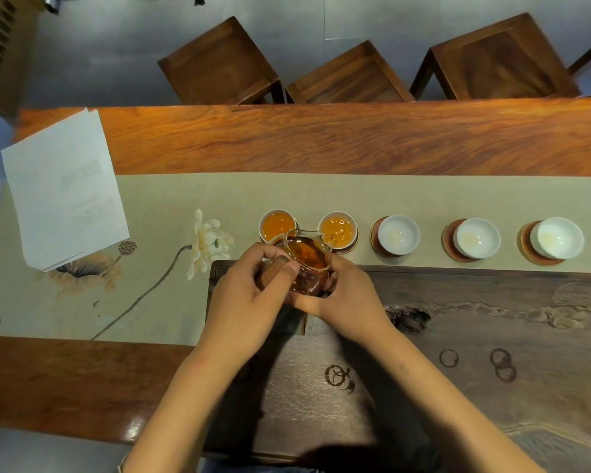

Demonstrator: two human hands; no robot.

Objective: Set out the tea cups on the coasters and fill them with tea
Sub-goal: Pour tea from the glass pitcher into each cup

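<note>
A glass pitcher (307, 259) of amber tea is tilted with its spout over the second white cup (338, 229), which holds tea. My left hand (249, 291) grips the pitcher's wooden handle (274, 271). My right hand (342, 295) curls around the pitcher's underside. The leftmost cup (277, 224) is also filled with tea. Three more white cups (398, 237) (477, 237) (556, 237) stand in the row to the right on round coasters (376, 237), with only a pale residue inside them.
The cups stand on a beige runner (171, 213) painted with a lotus. A dark wooden tea tray (458, 336) lies under my arms. A sheet of paper (62, 189) lies at the left. Wooden stools (222, 66) stand beyond the table's far edge.
</note>
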